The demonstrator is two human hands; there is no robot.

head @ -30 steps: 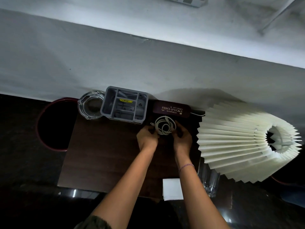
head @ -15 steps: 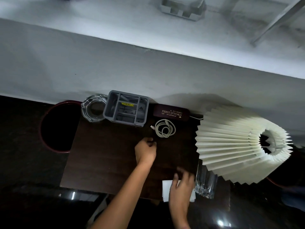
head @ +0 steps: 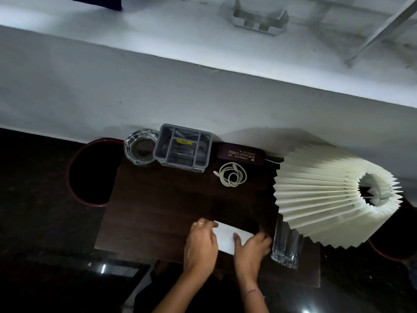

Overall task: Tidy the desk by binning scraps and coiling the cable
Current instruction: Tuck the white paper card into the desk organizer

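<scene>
A white cable (head: pixel 232 174) lies coiled on the dark wooden desk (head: pixel 158 204), just below a maroon glasses case. Near the desk's front edge lies a white sheet of paper (head: pixel 228 237). My left hand (head: pixel 200 243) rests on its left edge and my right hand (head: pixel 250 249) covers its right side, thumb on top. Both hands touch the paper; how firmly they grip it is unclear. A dark round bin (head: pixel 94 172) with a red rim stands on the floor left of the desk.
Along the desk's back edge stand a glass ashtray (head: pixel 140 150), a grey compartment organiser (head: pixel 183 147) and the maroon glasses case (head: pixel 240 154). A pleated white lampshade (head: pixel 327 195) fills the right side, with a clear drinking glass (head: pixel 285 247) below it, close to my right hand.
Both hands left the coiled cable and came back to the desk's front edge. The right hand reached the white paper first; now the left hand is on it too.
</scene>
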